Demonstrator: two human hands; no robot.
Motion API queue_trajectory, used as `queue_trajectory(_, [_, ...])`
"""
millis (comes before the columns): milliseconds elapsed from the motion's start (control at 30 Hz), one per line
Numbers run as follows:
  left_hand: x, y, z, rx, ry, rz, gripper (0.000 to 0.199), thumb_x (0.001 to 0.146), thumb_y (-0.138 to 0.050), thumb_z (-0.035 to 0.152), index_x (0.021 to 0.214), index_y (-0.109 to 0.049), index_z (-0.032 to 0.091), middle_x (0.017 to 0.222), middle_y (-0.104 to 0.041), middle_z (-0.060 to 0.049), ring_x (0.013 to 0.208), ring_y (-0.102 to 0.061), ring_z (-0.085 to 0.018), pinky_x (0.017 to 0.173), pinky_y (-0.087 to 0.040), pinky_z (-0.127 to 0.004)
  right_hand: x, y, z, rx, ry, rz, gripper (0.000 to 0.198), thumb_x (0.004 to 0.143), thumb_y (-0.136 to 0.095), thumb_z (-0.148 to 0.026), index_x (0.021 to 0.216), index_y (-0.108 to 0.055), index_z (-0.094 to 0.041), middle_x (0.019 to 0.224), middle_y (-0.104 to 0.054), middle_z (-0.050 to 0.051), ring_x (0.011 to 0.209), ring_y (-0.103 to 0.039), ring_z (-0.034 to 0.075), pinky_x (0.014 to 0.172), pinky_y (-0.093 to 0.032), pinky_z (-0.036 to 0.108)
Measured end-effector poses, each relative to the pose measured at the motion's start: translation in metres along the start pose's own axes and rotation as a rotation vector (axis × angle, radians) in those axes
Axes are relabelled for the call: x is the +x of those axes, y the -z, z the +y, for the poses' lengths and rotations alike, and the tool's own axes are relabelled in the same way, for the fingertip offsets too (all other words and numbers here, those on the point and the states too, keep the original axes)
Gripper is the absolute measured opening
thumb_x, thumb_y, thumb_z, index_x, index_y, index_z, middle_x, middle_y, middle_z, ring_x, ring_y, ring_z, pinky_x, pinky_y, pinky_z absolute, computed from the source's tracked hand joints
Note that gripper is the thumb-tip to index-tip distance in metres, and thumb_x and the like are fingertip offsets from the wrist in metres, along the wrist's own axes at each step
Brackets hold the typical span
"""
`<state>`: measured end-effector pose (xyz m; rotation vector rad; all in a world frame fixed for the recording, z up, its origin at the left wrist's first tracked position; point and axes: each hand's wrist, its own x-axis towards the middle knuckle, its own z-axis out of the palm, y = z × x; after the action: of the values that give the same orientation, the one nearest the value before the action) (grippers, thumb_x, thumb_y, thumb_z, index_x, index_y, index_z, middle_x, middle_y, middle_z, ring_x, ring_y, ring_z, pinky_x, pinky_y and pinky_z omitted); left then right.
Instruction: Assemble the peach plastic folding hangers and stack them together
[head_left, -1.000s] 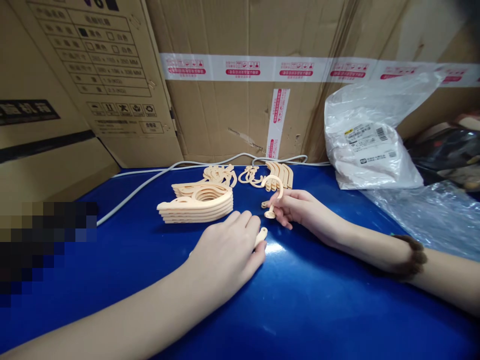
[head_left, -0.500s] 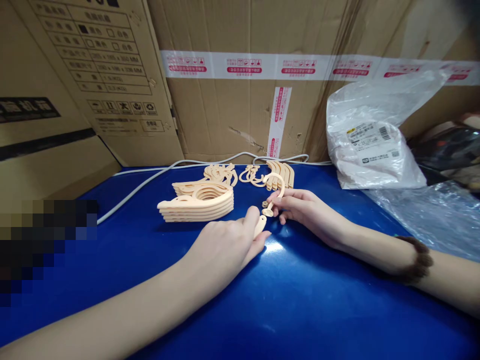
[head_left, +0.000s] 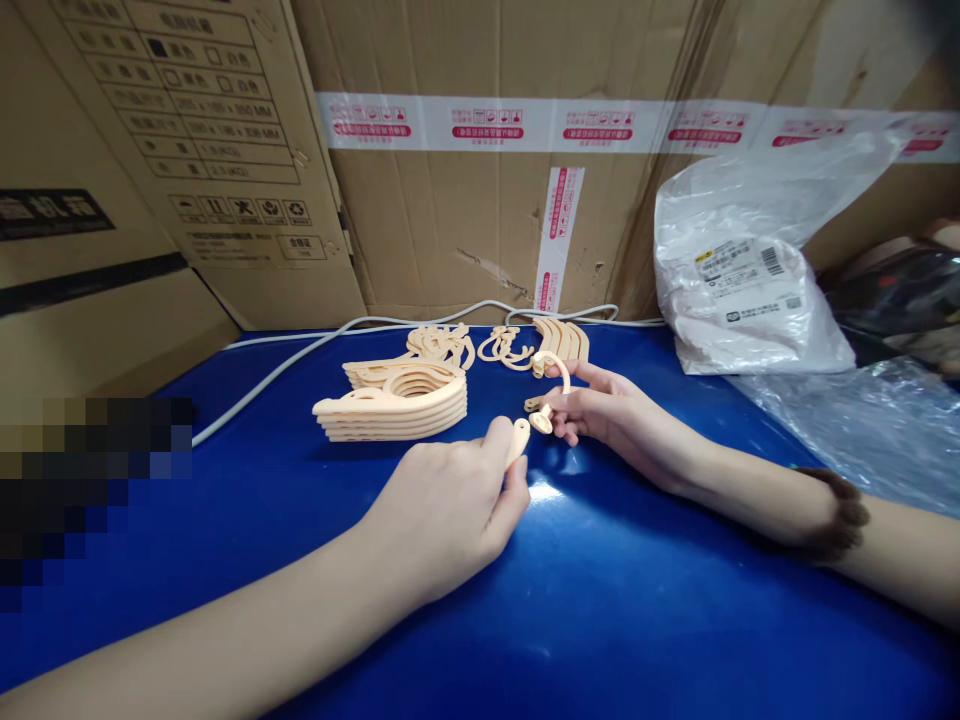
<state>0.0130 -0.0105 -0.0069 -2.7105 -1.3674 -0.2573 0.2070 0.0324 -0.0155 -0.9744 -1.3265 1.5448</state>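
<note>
Pinched in my left hand (head_left: 457,505) is a cream plastic hanger arm (head_left: 519,440); its end with a small hole sticks out past the thumb, and the rest is hidden by the hand. Just to the right, my right hand (head_left: 596,400) holds a cream hanger hook (head_left: 564,372) with a round flared base turned toward the left hand. Another small cream piece (head_left: 532,405) with a hole pokes out beside the right fingers, mostly covered. The hook base and the hanger arm are close but apart.
A stack of cream hanger arms (head_left: 397,400) lies left of my hands. Behind are a pile of hanger parts (head_left: 439,343), loose hooks (head_left: 499,345) and more arms (head_left: 570,338). A white cable (head_left: 285,370) runs along the cardboard boxes (head_left: 465,220). A plastic bag (head_left: 739,290) sits right.
My right hand has turned the hook, so its base tilts more toward the left hand. The left thumb has closed in on the hanger arm, which has shifted slightly left and up.
</note>
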Motion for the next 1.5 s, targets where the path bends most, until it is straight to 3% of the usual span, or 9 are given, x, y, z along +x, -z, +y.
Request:
queue_trajectory(133, [-0.001,-0.001,0.001,0.073,-0.025,0.041,0.022,0.098,-0.031,0.026,0.083,-0.046,0.019,0.063,-0.06,-0.001,0.054,-0.058,-0.018,0.047,-0.024,-0.027,0.0,0.001,-0.001,0.018,-0.008,0.021,0.049,0.071,-0.07,-0.02,0.116,-0.05,-0.018,0.079,-0.066,0.001,0.065,-0.057,0.011,0.058,-0.044,0.024])
queue_trajectory(433, [0.001,-0.005,-0.002,0.0,-0.028,0.046,0.023,0.1,-0.029,0.027,0.088,-0.046,0.02,0.069,-0.059,-0.001,0.059,-0.057,-0.02,0.05,-0.029,-0.028,-0.001,0.004,0.002,0.05,0.013,-0.041,0.042,0.076,-0.071,-0.021,0.113,-0.052,-0.018,0.077,-0.064,0.001,0.067,-0.056,0.011,0.059,-0.044,0.022])
queue_trajectory(767, [-0.001,-0.007,0.0,-0.01,-0.038,0.011,0.024,0.101,-0.026,0.029,0.088,-0.045,0.02,0.071,-0.059,-0.001,0.062,-0.058,-0.021,0.051,-0.03,-0.028,-0.001,0.008,0.003,0.073,0.003,-0.085,0.046,0.079,-0.067,-0.015,0.122,-0.05,-0.018,0.092,-0.068,0.005,0.07,-0.059,0.01,0.065,-0.046,0.023])
queue_trajectory(1033, [0.0,-0.01,-0.002,0.007,-0.11,0.111,0.024,0.102,-0.026,0.028,0.093,-0.046,0.019,0.072,-0.059,-0.001,0.063,-0.057,-0.021,0.051,-0.035,-0.028,-0.001,0.01,0.001,0.068,-0.011,-0.127,0.047,0.078,-0.071,-0.017,0.121,-0.053,-0.017,0.086,-0.064,0.002,0.062,-0.051,0.007,0.059,-0.041,0.02])
queue_trajectory(1500, [-0.005,-0.012,-0.002,0.137,-0.162,0.291,0.025,0.1,-0.033,0.026,0.083,-0.05,0.019,0.062,-0.054,0.0,0.052,-0.052,-0.019,0.044,-0.031,-0.028,-0.003,0.008,0.003,-0.008,-0.001,-0.108,0.045,0.076,-0.073,-0.022,0.116,-0.054,-0.019,0.079,-0.06,-0.002,0.059,-0.046,0.008,0.056,-0.036,0.022])
